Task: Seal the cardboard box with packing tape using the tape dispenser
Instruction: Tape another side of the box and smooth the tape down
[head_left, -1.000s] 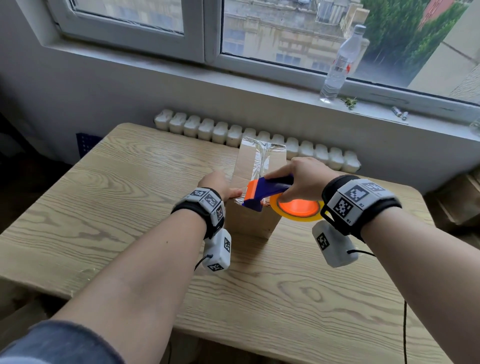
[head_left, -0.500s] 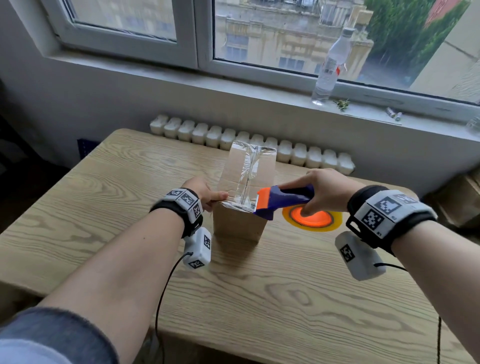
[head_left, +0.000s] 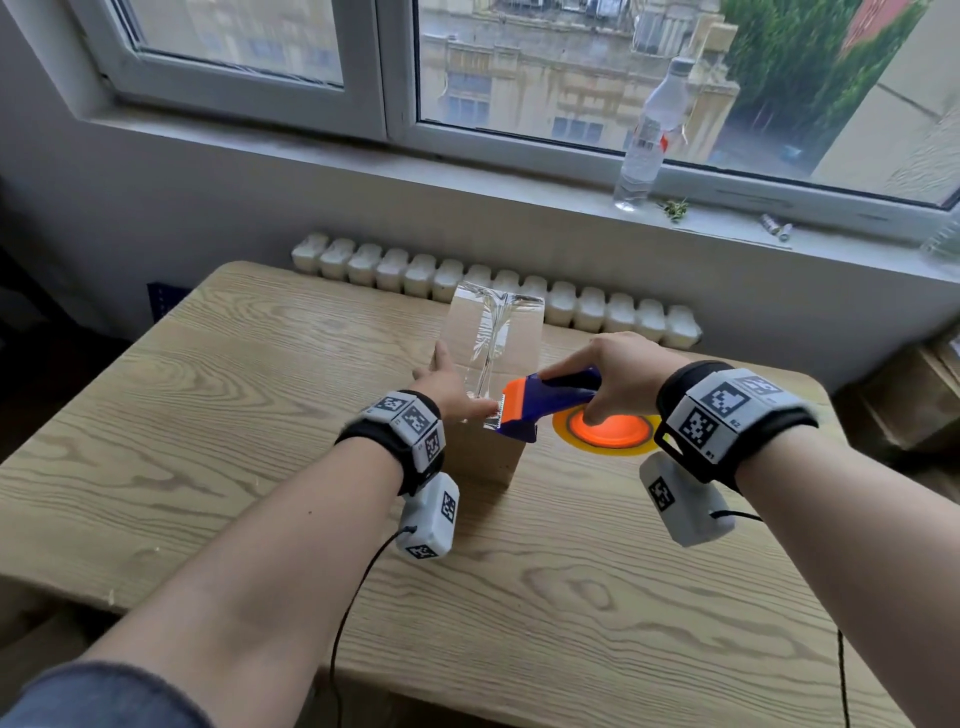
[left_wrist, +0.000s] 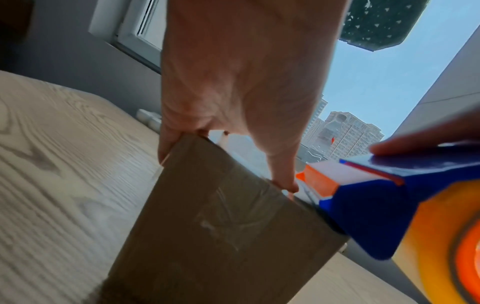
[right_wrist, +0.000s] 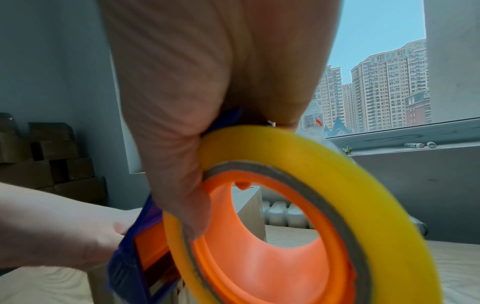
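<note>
A small upright cardboard box (head_left: 478, 452) stands mid-table, with a strip of clear tape (head_left: 488, 338) running along its top from the far edge toward me. My left hand (head_left: 448, 383) lies flat on the top's left side, and its thumb (left_wrist: 283, 181) presses at the near edge beside the tape's end. My right hand (head_left: 621, 371) grips the blue handle of the tape dispenser (head_left: 550, 397). Its orange cutter end sits at the box's near right corner. The yellow tape roll (right_wrist: 337, 195) with its orange core hangs to the right of the box.
The wooden table (head_left: 571, 597) has bare surface on both sides of the box and toward me. A radiator (head_left: 571, 306) runs behind the table's far edge. A plastic bottle (head_left: 647, 140) stands on the windowsill. Stacked cardboard boxes (right_wrist: 46, 154) sit off to one side.
The dispenser was drawn toward me along the top to the near right corner. My left hand went from holding the near edge to lying flat along the top.
</note>
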